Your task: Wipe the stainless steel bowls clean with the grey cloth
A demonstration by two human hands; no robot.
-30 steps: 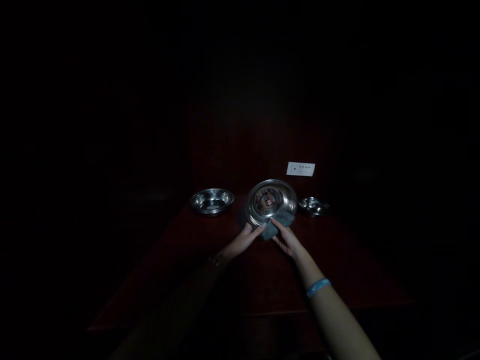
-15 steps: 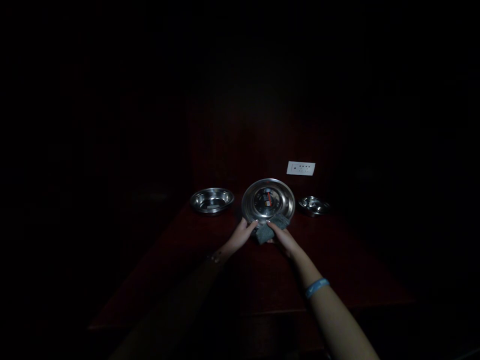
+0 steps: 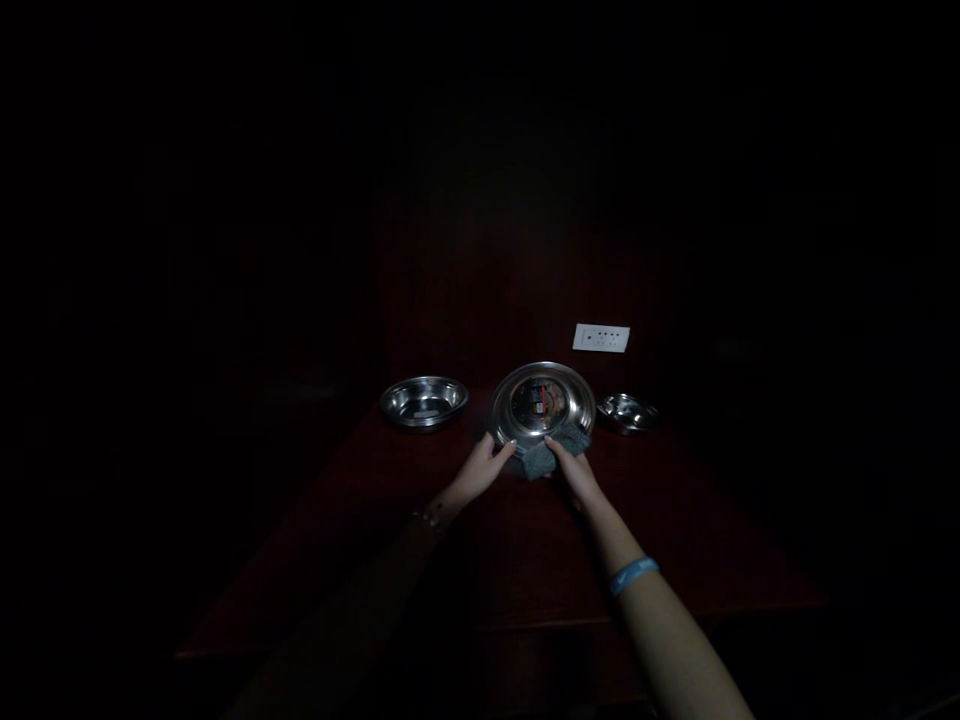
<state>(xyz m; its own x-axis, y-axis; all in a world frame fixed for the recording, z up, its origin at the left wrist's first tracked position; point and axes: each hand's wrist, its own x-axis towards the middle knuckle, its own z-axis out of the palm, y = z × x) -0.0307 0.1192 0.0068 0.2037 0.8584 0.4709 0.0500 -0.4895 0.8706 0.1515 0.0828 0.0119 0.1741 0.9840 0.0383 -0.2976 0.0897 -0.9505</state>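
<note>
A round steel plate with a raised rim and a label in its middle is tilted up toward me, above the table. My left hand grips its near left edge, thumb on top and the other fingers mostly hidden beneath. At the near right edge, my right hand is closed on a grey-green cloth, which it presses over the plate's rim. The right thumb lies on top of the cloth; the fingers under it are largely out of sight.
To the left on the dark red table sits a shiny steel bowl. A smaller steel bowl is at the right. A white socket panel is on the wall behind. The surroundings are very dark.
The plate has shifted slightly right and tipped a little flatter. My right hand and the cloth have moved a bit right along the rim. My left hand stays about where it was.
</note>
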